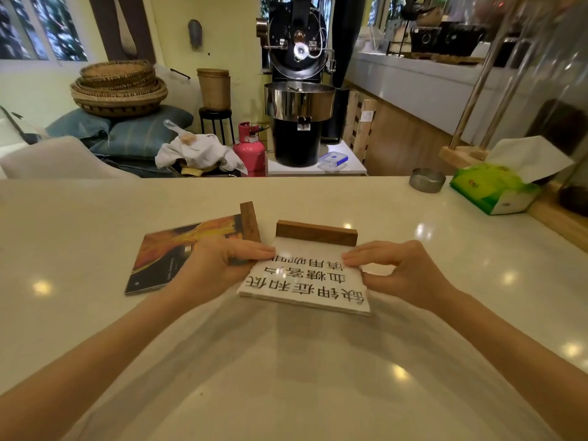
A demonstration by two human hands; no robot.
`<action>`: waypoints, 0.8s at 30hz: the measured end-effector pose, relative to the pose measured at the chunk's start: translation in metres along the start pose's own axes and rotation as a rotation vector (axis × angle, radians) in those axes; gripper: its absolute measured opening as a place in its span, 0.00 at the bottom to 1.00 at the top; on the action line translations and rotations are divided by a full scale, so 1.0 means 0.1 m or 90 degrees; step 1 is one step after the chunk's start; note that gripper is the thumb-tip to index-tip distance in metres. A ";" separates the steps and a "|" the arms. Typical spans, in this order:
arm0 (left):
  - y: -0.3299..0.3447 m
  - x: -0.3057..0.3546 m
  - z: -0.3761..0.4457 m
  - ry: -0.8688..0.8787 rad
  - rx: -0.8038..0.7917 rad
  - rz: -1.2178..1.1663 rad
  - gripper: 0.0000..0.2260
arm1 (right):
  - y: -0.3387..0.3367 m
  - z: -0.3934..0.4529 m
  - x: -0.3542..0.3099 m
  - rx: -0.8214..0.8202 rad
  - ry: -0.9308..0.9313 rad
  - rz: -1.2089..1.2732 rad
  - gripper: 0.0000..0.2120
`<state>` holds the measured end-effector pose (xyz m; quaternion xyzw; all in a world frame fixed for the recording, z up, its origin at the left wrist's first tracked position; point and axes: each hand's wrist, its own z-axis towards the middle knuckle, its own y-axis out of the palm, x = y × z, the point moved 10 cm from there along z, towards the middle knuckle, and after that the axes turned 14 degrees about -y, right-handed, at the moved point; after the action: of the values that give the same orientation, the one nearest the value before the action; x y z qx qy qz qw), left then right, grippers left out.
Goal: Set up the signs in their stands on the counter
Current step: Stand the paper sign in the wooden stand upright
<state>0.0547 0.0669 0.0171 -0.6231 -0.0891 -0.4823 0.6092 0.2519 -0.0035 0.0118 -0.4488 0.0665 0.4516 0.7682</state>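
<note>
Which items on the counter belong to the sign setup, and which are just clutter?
Job:
white sign, held by left hand and right hand
wood stand at its far edge
orange sign, lying flat
second stand beside it

Lying about:
metal ashtray
tissue box

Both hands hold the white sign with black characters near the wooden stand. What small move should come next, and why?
Probably tilt the white sign upright and slide its far edge into the wooden stand. The left hand and right hand pinch its far corners, that edge already lies against the stand, and the sign is still flat on the counter.
</note>
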 end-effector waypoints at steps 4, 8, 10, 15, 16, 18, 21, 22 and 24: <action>-0.14 0.11 0.17 -0.046 0.032 -0.055 0.13 | -0.19 0.12 0.17 0.062 0.094 0.084 0.11; -0.19 0.14 0.43 -0.087 0.070 -0.112 0.09 | -0.34 0.22 0.37 0.139 0.148 0.094 0.07; -0.21 0.14 0.55 -0.104 0.098 -0.113 0.10 | -0.36 0.27 0.48 0.168 0.183 0.139 0.07; -0.23 0.09 0.73 -0.153 0.128 -0.163 0.10 | -0.34 0.39 0.61 0.195 0.227 0.223 0.06; -0.22 0.09 0.75 -0.152 0.129 -0.161 0.10 | -0.34 0.41 0.62 0.194 0.230 0.220 0.06; -0.21 0.10 0.79 -0.147 0.127 -0.153 0.10 | -0.33 0.42 0.68 0.193 0.240 0.205 0.05; -0.19 0.09 0.84 -0.150 0.125 -0.141 0.11 | -0.31 0.44 0.74 0.185 0.250 0.203 0.05; -0.19 0.09 0.85 -0.151 0.124 -0.135 0.11 | -0.30 0.44 0.75 0.181 0.255 0.209 0.05; -0.19 0.10 0.86 -0.150 0.125 -0.120 0.11 | -0.30 0.45 0.78 0.176 0.262 0.217 0.06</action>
<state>0.0889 0.1397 0.0554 -0.6019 -0.2643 -0.4501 0.6044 0.3058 0.0738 0.0176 -0.4042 0.3559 0.4602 0.7059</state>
